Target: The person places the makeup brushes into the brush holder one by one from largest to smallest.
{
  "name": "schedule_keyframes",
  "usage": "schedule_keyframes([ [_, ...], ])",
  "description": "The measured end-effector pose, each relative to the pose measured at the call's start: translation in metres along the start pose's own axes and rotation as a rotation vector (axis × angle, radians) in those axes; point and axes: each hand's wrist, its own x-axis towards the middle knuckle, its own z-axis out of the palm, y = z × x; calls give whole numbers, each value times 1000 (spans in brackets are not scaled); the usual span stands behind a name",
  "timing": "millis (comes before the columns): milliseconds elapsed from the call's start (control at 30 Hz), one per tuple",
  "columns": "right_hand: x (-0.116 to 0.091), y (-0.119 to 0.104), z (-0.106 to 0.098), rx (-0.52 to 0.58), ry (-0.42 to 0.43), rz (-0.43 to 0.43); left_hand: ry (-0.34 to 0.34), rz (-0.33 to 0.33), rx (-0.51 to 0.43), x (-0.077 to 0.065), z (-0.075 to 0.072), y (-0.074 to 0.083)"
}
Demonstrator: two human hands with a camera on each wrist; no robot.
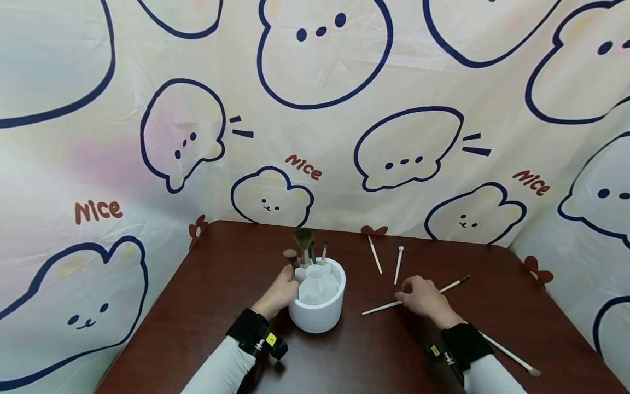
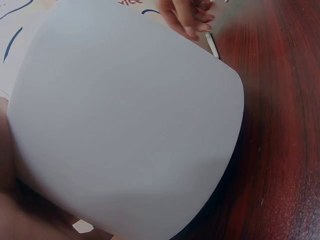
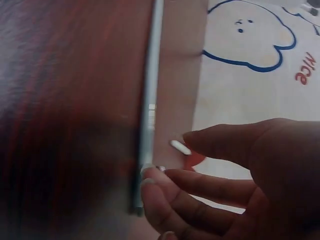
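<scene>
A white round makeup brush holder [image 1: 316,318] stands on the table with several brushes in its rear left part, among them a wide fluffy makeup brush [image 1: 304,238]. My left hand [image 1: 280,291] grips the holder at its left side, near the rim. In the left wrist view the holder's smooth wall [image 2: 130,115] hides most of the fingers. My right hand [image 1: 424,298] is over a thin pale-handled makeup brush [image 1: 380,309] lying on the table. The right wrist view shows the thumb apart from the fingertips, which are beside the brush handle [image 3: 151,80]; contact is unclear.
Two short pale-handled brushes, one [image 1: 375,255] left of the other [image 1: 398,266], lie toward the back of the dark wooden table [image 1: 236,262]. A longer brush [image 1: 514,355] lies by the right forearm. A cartoon-printed cloth [image 1: 325,137] hangs around the table's back and sides.
</scene>
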Motion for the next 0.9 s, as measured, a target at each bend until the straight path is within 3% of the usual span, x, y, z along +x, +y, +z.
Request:
schedule_keyframes([
  [267,6,10,11,-87,33,21,10,4,-9,-1,2,-1],
  [633,3,5,14,-131,87,0,3,-2,-24,-2,2,0],
  [800,2,-7,6,-95,137,-10,0,-5,-23,-2,2,1],
  [900,2,-20,-5,-27,225,-72,-2,-3,-21,-2,2,1],
])
